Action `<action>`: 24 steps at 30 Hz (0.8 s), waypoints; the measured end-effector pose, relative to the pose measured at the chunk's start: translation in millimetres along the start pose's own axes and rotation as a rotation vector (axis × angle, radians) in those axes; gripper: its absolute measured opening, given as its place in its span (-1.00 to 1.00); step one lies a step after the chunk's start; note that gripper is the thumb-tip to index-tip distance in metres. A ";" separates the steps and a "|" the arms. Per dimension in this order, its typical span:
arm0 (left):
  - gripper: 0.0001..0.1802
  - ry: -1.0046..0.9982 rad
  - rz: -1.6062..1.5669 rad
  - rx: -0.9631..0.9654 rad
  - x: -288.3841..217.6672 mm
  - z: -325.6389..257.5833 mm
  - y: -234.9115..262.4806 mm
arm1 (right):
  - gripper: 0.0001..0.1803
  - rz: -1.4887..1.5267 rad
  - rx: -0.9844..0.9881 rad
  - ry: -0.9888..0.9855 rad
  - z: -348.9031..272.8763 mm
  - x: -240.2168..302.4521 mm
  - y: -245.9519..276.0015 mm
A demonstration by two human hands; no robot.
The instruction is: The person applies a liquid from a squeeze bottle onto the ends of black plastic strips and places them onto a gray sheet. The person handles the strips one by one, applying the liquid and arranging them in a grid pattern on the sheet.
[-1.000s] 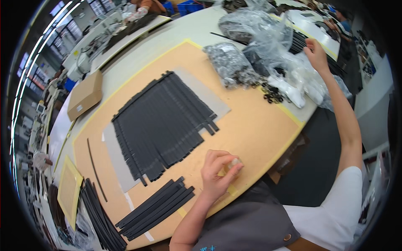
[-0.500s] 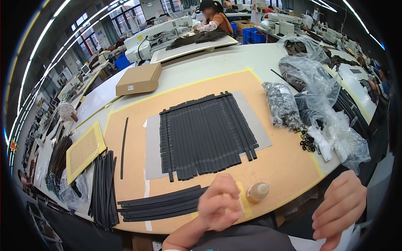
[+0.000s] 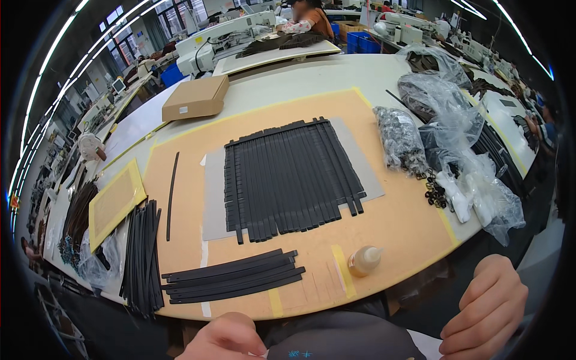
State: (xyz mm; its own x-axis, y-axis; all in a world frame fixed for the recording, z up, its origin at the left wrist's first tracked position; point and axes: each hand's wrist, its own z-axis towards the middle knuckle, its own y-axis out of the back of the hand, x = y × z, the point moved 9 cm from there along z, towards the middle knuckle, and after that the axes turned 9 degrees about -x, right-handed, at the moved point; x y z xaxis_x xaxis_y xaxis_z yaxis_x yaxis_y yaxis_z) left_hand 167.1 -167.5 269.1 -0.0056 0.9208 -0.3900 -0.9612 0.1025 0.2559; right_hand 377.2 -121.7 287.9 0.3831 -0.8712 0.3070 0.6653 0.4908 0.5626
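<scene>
My left hand is at the lower edge, below the table's near edge and over my dark grey clothing. Its fingers are curled together, and whatever they may hold is hidden. Off the table's right front side hangs my right hand, closed with the fingers bent inward; its inner side cannot be seen. Several black strips lie in a row along the near edge. Mid-table, black strips laid side by side form a panel on a grey sheet. A small bottle of amber liquid rests near the front edge.
Beyond the panel sits a brown cardboard box. Bagged black parts, loose black pieces and clear plastic bags crowd the right. On the left are a bundle of black strips and a yellow-edged board. A person works behind.
My left hand has moved down and left, from beside the bottle to the lower edge. My right hand has shifted slightly downward. The strips and the panel keep their places.
</scene>
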 end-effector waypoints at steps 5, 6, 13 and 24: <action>-0.86 -0.165 0.168 -0.115 -13.6 -11.9 -1.3 | -0.75 -0.051 -0.049 -0.041 -0.8 10.3 3.8; -0.79 -0.234 0.119 -0.201 -10.8 -11.6 -3.7 | -0.79 -0.074 -0.055 -0.043 -2.5 11.7 3.5; -0.74 -0.409 0.195 -0.430 -22.2 -23.6 -6.1 | -0.95 -0.150 -0.119 0.086 -2.4 27.8 3.0; -0.78 -0.560 -0.165 -0.391 -23.3 -23.5 -0.9 | -0.70 -0.104 -0.113 0.361 -13.1 37.6 -18.4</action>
State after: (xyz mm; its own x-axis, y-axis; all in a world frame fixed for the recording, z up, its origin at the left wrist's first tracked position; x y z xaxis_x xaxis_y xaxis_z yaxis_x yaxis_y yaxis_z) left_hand 161.6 -197.9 257.2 0.1902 0.9710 0.1450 -0.9666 0.2111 -0.1456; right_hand 387.7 -163.4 279.1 0.4974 -0.8662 -0.0480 0.7710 0.4160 0.4822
